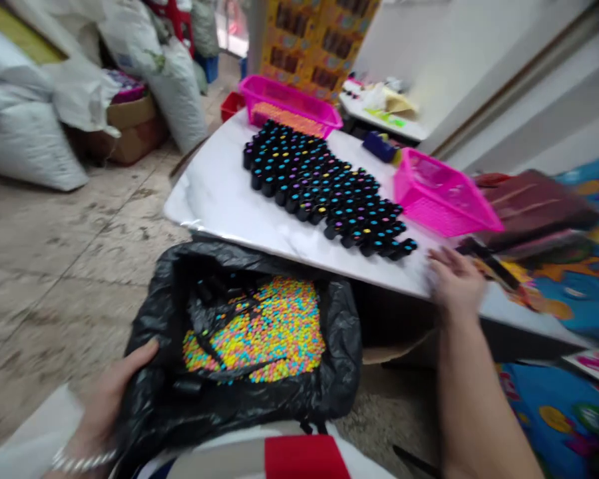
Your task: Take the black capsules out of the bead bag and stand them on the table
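A container lined with a black plastic bag (347,339) sits in front of my body. Inside it are many small yellow, pink and blue beads (284,326), with some black tubes among them. My left hand (124,376) holds the container's left side, thumb over the bag's edge and fingers hidden below. On the white table (219,193), black tubes (324,186) stand packed close together, their tops showing blue, purple or yellow. My right hand (456,276) rests at the table's near edge, right of the tubes, its fingers slightly blurred and stretched over the top.
Pink baskets stand at the table's back (292,100), with orange beads inside, and right side (444,193). A dark stick-like object (494,263) lies near my right hand. White sacks (24,120) and a cardboard box (134,130) fill the far left; a patterned blue cover (579,279) is at right.
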### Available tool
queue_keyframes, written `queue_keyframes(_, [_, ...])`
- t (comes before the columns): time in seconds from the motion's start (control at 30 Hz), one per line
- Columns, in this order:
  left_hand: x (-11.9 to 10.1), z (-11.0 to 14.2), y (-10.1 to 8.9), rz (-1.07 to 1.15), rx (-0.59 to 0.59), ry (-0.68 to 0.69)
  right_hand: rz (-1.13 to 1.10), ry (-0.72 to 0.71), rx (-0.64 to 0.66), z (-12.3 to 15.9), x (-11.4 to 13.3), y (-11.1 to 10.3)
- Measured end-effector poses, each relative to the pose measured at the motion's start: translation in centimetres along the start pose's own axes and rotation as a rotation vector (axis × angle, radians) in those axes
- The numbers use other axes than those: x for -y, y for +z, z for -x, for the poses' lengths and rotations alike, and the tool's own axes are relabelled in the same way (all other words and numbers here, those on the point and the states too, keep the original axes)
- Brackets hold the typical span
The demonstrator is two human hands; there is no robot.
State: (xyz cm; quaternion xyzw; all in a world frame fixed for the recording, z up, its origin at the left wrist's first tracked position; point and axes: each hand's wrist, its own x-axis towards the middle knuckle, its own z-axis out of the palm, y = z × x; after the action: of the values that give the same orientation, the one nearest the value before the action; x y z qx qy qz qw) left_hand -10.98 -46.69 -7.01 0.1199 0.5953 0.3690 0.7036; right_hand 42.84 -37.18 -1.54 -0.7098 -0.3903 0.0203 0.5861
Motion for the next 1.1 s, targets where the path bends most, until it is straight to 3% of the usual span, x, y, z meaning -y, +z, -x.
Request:
queue_keyframes(0.1, [0.5, 0.7, 0.5, 0.192, -0.055, -0.081, -0.015, -0.018, -0.146, 5.1, 1.5, 0.5])
queue_keyframes(0.17, [0.3, 0.8, 0.8, 0.241, -0.016, -0.047, 0.008, -0.087, -0.035, 10.1, 3.6, 1.4])
queue_keyframes(0.2, [0.1, 0.8, 0.9, 0.239, 0.012, -0.018, 0.045, -0.131, 0.176, 12.8, 4.9, 2.1])
queue_keyframes(0.27, [-0.1, 1.0, 1.3, 0.215, 0.057, 0.047, 0.074, -0.277, 0.797, 17.8, 7.6, 4.0])
queue_keyframes(0.3, [-0.2, 1.1, 1.5, 0.198, 0.067, 0.076, 0.048, -0.386, 0.994, 19.7, 8.9, 5.2])
queue_keyframes(0.37, [-0.3, 1.4, 1.8, 0.169, 0.078, 0.114, -0.016, -0.543, 1.224, 22.2, 11.1, 8.0])
queue_keyframes(0.4, [-0.3, 1.6, 1.9, 0.157, 0.085, 0.119, -0.013, -0.629, 1.274, 22.8, 12.0, 9.4])
queue_keyframes(0.47, [-0.2, 1.8, 1.9, 0.14, 0.084, 0.129, 0.12, -0.754, 1.219, 23.1, 13.2, 12.1])
queue_keyframes(0.57, [-0.1, 1.9, 1.6, 0.154, 0.074, 0.149, 0.504, -0.794, 1.047, 22.7, 13.7, 15.4])
queue_keyframes(0.67, [-0.1, 1.5, 1.3, 0.211, 0.074, 0.122, 0.686, -0.827, 1.094, 22.8, 13.2, 16.9])
queue_keyframes(0.87, [0.0, 0.6, 0.9, 0.239, 0.102, 0.078, 0.309, -0.913, 1.541, 22.4, 13.3, 15.9])
queue_keyframes(1.03, [0.0, 0.5, 1.2, 0.241, 0.112, 0.115, 0.252, -0.924, 1.359, 22.4, 14.6, 18.0])
queue_keyframes(1.1, [0.0, 0.5, 1.3, 0.238, 0.116, 0.127, 0.262, -0.909, 1.389, 23.4, 14.7, 18.4])
